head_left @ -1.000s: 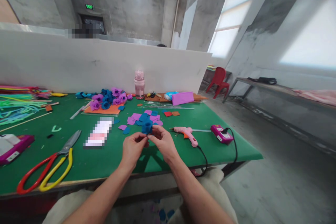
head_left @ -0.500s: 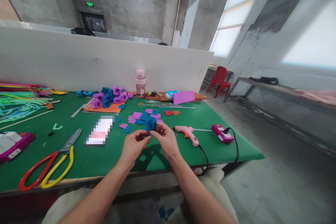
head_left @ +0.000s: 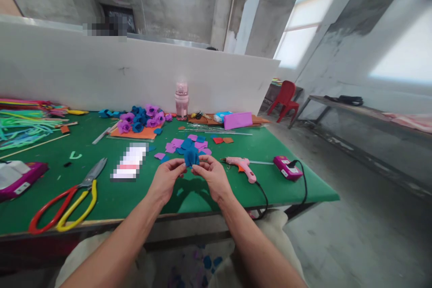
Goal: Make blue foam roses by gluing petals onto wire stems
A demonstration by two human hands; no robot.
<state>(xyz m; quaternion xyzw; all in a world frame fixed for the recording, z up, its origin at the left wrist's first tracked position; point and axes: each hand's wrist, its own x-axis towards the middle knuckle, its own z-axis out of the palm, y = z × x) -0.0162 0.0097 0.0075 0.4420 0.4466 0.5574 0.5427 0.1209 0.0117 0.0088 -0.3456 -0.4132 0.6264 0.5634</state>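
Between my two hands, above the green table (head_left: 128, 202), is a blue felt flower (head_left: 191, 156). My left hand (head_left: 168, 176) pinches its left side between thumb and fingers. On the other side, my right hand (head_left: 212, 174) grips its lower right edge the same way. Loose purple petals (head_left: 172, 145) and blue petals (head_left: 186, 144) lie scattered just behind the flower. To the right of my right hand rests a pink glue gun (head_left: 241, 166), its nozzle pointing left.
Scissors (head_left: 88, 180) with red and yellow handles lie at left, beside a blurred-out phone-like rectangle (head_left: 130, 162). Finished flowers (head_left: 138, 119) sit on orange felt at the back. A pink bottle (head_left: 181, 101) stands against the white partition (head_left: 84, 67). A purple power strip (head_left: 287, 168) is at right.
My left hand has come up to the flower's side, and the flower has turned and dropped slightly leftward in my fingers. The camera view has tilted a little downward.
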